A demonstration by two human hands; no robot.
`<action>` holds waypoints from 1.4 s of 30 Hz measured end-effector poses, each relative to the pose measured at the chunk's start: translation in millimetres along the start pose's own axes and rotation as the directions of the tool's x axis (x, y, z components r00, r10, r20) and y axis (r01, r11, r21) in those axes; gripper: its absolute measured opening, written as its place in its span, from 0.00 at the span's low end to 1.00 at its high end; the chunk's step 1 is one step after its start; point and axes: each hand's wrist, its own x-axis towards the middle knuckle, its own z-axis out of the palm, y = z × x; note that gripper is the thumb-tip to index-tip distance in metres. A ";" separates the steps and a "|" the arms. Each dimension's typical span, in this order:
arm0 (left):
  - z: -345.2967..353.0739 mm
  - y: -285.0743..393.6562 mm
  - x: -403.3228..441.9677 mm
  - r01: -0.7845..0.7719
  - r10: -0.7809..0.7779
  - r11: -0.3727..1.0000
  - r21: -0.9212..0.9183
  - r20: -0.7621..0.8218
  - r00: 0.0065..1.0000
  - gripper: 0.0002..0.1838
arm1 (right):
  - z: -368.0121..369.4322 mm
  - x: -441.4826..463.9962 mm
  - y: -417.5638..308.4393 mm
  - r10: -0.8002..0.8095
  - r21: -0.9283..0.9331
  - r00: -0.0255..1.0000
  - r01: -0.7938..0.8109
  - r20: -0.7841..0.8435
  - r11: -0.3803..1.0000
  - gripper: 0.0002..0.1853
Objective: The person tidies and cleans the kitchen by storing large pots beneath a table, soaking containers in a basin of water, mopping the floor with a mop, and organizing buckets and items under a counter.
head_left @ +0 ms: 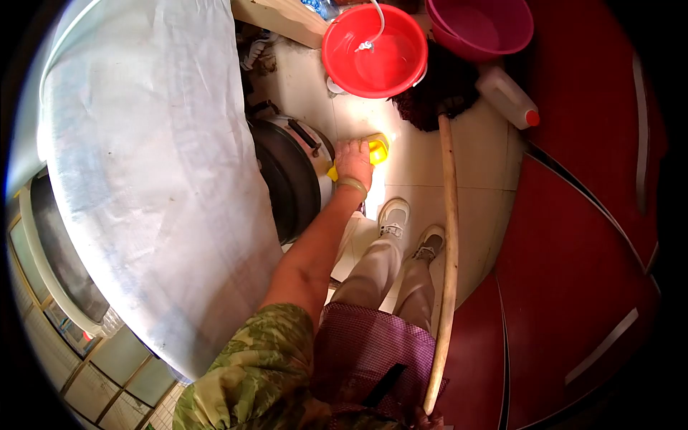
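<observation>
My left hand (354, 162), a bangle at its wrist, reaches down over the tiled floor. Its fingers are closed round a yellow plastic thing (378, 150), whose kind I cannot make out because the hand covers its middle. Just left of that hand are a big dark pan (287, 179) and a silver lidded pot with black handles. At the bottom edge, my right hand (428, 418) is partly visible, closed on the top end of a mop's wooden handle (449, 236). The dark mop head (437, 100) lies on the floor beyond my feet.
A red bucket (374, 75) containing a white hose stands ahead, beside a pink basin (494, 29) and a white jug with a red cap (509, 97). Dark red panels (580, 251) are on the right. A table under a whitish cover (158, 165) is on the left.
</observation>
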 end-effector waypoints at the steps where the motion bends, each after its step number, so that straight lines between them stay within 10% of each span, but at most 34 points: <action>1: 12.5 -3.9 2.3 -0.012 0.010 0.999 0.047 0.043 0.999 0.35 | 0.0 0.6 -0.8 -0.001 0.001 1.000 0.001 0.001 1.000 0.10; 6: 35.8 -13.6 -0.3 -0.203 0.194 0.942 0.267 0.060 0.979 0.36 | 1.2 4.0 -1.6 -0.009 0.004 1.000 0.009 0.010 1.000 0.10; 15: -11.8 -6.8 22.5 0.093 -0.098 0.984 -0.151 -0.024 0.995 0.44 | 0.2 3.7 -5.5 -0.010 0.014 1.000 0.010 0.001 1.000 0.10; 18: 27.4 -11.9 73.2 0.315 -0.458 0.639 -0.701 -0.017 0.889 0.41 | -1.6 5.4 -9.4 0.006 0.014 1.000 -0.006 -0.002 1.000 0.10; 21: -10.7 -3.2 124.1 0.598 -0.362 -0.233 -0.767 0.639 0.679 0.34 | -3.1 7.1 -11.7 0.008 0.006 1.000 -0.008 -0.010 1.000 0.10; 24: 1.8 -1.3 159.8 0.565 -0.175 -0.326 -0.758 0.636 0.752 0.27 | -4.9 9.7 -14.0 0.015 0.000 1.000 -0.015 -0.016 1.000 0.10; 27: 85.4 -13.8 201.2 0.409 -0.381 -0.436 -0.802 0.576 0.723 0.23 | -7.1 9.2 -16.0 0.019 -0.003 0.999 -0.019 -0.026 1.000 0.11; 33: 25.5 4.1 164.4 0.239 -0.344 -0.787 -0.569 0.726 0.595 0.22 | -6.2 7.9 -23.0 -0.027 0.002 0.998 0.028 -0.060 1.000 0.11; 42: 42.5 -25.7 108.2 0.228 -0.469 -0.791 -0.568 0.802 0.369 0.17 | -7.3 11.4 -23.7 -0.223 -0.182 0.931 0.176 -0.288 0.968 0.11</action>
